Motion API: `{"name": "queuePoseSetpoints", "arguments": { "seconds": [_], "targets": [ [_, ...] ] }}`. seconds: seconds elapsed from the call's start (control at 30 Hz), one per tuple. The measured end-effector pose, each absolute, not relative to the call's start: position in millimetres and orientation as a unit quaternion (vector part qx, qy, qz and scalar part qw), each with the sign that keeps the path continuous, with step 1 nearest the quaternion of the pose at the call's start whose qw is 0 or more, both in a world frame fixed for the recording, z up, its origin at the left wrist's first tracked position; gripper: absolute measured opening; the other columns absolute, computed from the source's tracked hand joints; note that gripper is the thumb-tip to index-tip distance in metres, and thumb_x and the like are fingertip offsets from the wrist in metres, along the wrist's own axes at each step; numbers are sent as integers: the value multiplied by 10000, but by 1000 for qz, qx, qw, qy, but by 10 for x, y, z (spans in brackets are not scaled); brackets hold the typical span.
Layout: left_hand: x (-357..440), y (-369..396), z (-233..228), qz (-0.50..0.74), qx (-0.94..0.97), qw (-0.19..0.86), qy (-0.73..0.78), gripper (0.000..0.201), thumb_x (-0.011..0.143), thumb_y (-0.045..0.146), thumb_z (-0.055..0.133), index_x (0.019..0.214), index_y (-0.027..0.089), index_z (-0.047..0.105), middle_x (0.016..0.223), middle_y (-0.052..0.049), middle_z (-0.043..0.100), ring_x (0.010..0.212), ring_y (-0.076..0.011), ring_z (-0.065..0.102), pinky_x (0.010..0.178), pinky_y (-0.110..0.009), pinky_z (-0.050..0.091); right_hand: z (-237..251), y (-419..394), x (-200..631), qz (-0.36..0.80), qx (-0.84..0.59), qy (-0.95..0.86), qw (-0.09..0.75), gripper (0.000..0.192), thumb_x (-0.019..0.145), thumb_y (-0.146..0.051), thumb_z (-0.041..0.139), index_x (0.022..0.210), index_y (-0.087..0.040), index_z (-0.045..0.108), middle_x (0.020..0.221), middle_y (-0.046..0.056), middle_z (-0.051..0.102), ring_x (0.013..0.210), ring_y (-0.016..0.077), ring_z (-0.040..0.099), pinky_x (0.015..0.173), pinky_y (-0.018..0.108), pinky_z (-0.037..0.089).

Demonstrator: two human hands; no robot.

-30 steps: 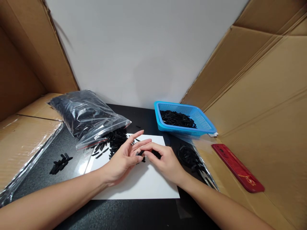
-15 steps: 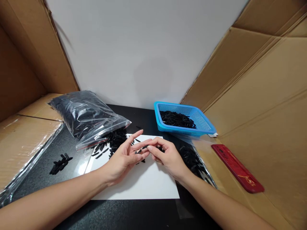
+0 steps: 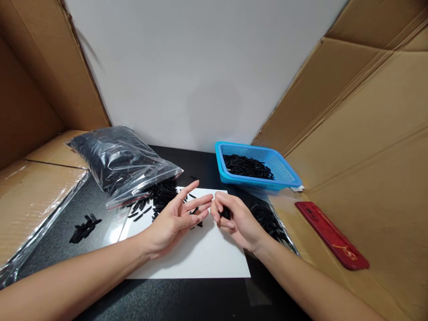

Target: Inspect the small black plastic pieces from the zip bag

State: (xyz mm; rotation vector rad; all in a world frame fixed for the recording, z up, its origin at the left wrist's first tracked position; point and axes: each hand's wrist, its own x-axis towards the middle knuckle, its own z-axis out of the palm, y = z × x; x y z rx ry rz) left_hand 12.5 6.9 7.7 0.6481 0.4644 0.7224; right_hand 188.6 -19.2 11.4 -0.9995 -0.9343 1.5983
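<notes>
Cardboard walls flank the black desk [image 3: 187,165] where a white rectangular sheet [image 3: 200,254] lies under my hands. My left hand [image 3: 174,220] rests palm-up with fingers spread, a few small black plastic pieces [image 3: 195,211] lying on its fingers, while my right hand [image 3: 236,218] is curled shut around one small black piece [image 3: 226,213]. A clear zip bag [image 3: 117,162] spills more onto the sheet's far left, and a blue plastic basket [image 3: 284,171] holds others.
</notes>
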Motion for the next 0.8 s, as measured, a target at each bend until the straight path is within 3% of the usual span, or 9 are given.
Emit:
{"name": "queuePoseSetpoints", "arguments": {
  "seconds": [0.1,0.17,0.23,0.33,0.43,0.57,0.8],
  "targets": [
    [122,59,65,340,320,855,226,840,769,29,704,1479,291,339,1288,-105,664,1126,-204,644,1056,-351,352,120,-213,1836,547,-460,-510,479,162,830,-350,662,809,-195,620,546,-58,520,441,84,360,435,208,272],
    [121,53,64,337,328,852,228,816,781,43,697,1474,300,353,1206,-80,710,1051,-178,670,1014,-330,381,123,-227,1802,482,-453,-585,469,99,842,-284,648,870,-198,689,696,-2,635,602,132,512,567,248,392],
    [121,51,73,337,325,854,225,823,760,18,690,1466,294,369,1197,-74,717,1056,-166,664,1006,-311,381,119,-232,1785,466,-442,-607,468,115,856,-258,619,816,-196,707,884,45,703,682,150,548,621,269,418],
    [120,52,101,336,311,863,215,904,665,-76,649,1452,288,392,1317,-79,652,1135,-161,628,1033,-286,352,96,-224,1793,486,-456,-571,479,154,850,-284,626,746,-186,682,820,41,694,545,116,461,519,254,372],
    [116,54,124,330,306,869,208,971,593,-123,591,1447,296,395,1380,-80,603,1147,-145,619,1043,-274,337,69,-219,1815,498,-478,-539,482,185,831,-339,657,736,-181,667,606,-16,574,459,93,362,438,236,282],
    [114,61,124,333,308,869,198,1006,577,-122,573,1466,296,355,1418,-89,566,1243,-167,559,1095,-310,291,58,-229,1816,514,-490,-518,476,241,805,-395,684,716,-175,644,517,-58,461,425,76,315,395,221,206],
    [125,67,95,345,319,868,159,1051,567,-133,555,1498,275,285,1398,-85,584,1341,-202,477,1173,-373,210,97,-228,1816,646,-403,-396,513,291,829,-405,598,664,-188,495,520,-45,549,359,35,210,376,198,114]
  ]
}}
